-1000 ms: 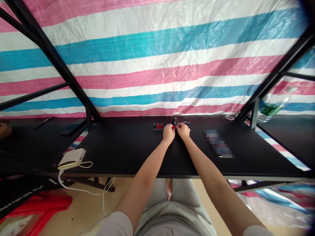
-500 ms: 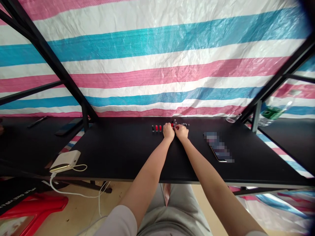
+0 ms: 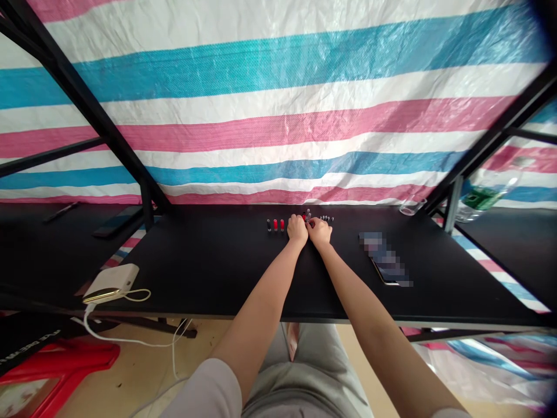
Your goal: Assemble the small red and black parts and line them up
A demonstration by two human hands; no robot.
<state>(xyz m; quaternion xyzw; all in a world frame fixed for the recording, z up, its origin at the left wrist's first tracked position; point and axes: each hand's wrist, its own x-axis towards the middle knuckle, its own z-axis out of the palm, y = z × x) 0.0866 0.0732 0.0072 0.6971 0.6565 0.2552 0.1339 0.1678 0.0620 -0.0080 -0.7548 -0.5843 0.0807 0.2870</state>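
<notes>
Compared with one second earlier, the left hand (image 3: 298, 230) and right hand (image 3: 319, 232) have closed the gap between them and now meet at the fingertips. This suggests that both hands are working on the same small parts at one point. A small red part (image 3: 303, 216) shows just beyond the left fingers, near the rear edge of the desk (image 3: 209, 255). Its surface is bright red; its full shape is hidden. A grey part (image 3: 308, 213) stands just beside it. To the left, one black cylinder (image 3: 268, 225) and two red cylinders (image 3: 275, 225) stand upright in a row. Grip state: fingers curled inward on both hands; whether either grip is clenched on a part cannot be told
</notes>
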